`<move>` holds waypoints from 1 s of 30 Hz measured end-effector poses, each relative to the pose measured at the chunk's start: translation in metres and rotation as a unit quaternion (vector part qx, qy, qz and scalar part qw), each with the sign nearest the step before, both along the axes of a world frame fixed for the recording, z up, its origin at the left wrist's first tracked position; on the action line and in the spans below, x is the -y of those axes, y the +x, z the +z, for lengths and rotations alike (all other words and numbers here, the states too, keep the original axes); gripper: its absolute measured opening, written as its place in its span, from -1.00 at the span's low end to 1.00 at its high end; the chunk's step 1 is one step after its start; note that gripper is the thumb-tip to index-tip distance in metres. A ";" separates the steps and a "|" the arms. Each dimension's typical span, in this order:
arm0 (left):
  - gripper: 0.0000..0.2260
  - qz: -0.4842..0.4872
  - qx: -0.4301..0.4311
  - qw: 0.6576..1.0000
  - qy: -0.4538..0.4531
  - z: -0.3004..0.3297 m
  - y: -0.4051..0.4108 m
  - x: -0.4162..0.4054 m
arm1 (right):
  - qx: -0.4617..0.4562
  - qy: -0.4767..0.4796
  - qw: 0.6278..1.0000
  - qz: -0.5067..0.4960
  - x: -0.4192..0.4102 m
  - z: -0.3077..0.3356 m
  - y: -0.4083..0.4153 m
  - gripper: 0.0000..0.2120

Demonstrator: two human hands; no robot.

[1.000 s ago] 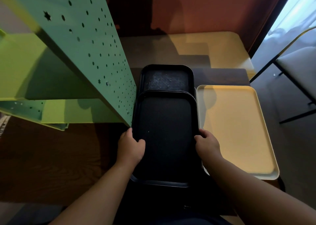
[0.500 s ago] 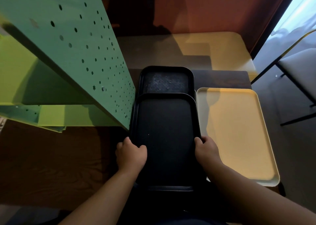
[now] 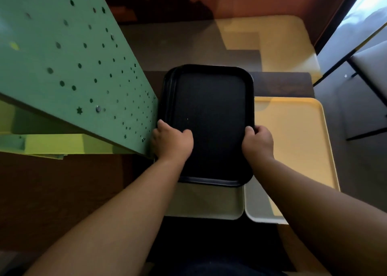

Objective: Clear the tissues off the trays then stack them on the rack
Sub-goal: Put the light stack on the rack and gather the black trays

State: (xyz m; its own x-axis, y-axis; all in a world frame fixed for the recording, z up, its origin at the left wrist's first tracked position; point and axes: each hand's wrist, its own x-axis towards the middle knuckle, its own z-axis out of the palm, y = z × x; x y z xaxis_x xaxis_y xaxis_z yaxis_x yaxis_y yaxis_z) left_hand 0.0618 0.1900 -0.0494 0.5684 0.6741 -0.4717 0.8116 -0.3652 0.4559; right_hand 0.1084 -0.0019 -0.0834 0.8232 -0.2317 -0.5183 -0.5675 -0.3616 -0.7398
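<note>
Head view: left hand (image 3: 171, 142) grips the left long edge of the black tray (image 3: 211, 124), thumb over the rim, fingers curled under. Right hand (image 3: 258, 142) grips the right long edge the same way. Tray sits at frame center, long axis toward 12 o'clock, nearly squared up on a second black tray (image 3: 167, 91) whose rim peeks out along the left side. At 9 to 10 o'clock, touching or just beside the stack: green perforated rack panel (image 3: 69, 66). At 3 o'clock: yellow tray (image 3: 293, 145), flat on the table, just beside the black one. At 6 o'clock, under the black tray's near end: pale tray (image 3: 205, 204). Dark wood table (image 3: 280, 85) beyond at 1 o'clock.
</note>
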 end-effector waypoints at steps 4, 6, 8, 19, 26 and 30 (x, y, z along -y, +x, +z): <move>-0.25 0.018 -0.018 1.000 0.015 -0.005 0.021 -0.006 | -0.017 -0.011 1.000 0.001 -0.015 -0.006 0.014 -0.67; -0.27 0.022 -0.026 0.999 0.014 -0.011 0.020 -0.009 | -0.017 -0.023 1.000 0.006 -0.019 -0.012 0.017 -0.68; -0.29 0.027 -0.032 0.999 0.010 -0.017 0.016 -0.011 | -0.010 -0.038 0.999 0.015 -0.022 -0.016 0.019 -0.69; -0.16 -0.020 -0.075 0.997 0.020 -0.028 0.010 -0.015 | -0.051 -0.075 0.992 0.088 -0.034 -0.007 0.031 -0.65; -0.22 -0.013 -0.077 0.997 -0.012 -0.024 0.011 -0.020 | -0.120 -0.037 0.986 0.105 -0.016 0.016 0.049 -0.46; -0.35 -0.001 -0.056 0.997 -0.050 -0.020 0.002 -0.023 | -0.110 -0.027 0.988 0.108 -0.009 0.031 0.039 -0.46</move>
State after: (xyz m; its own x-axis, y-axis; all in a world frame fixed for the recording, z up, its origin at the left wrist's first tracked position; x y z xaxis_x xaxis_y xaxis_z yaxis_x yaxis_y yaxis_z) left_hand 0.0643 0.2135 -0.0695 0.5101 0.6196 -0.5966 0.8585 -0.3242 0.3973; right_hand 0.1473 0.0068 -0.0521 0.7257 -0.0947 -0.6814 -0.6168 -0.5283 -0.5835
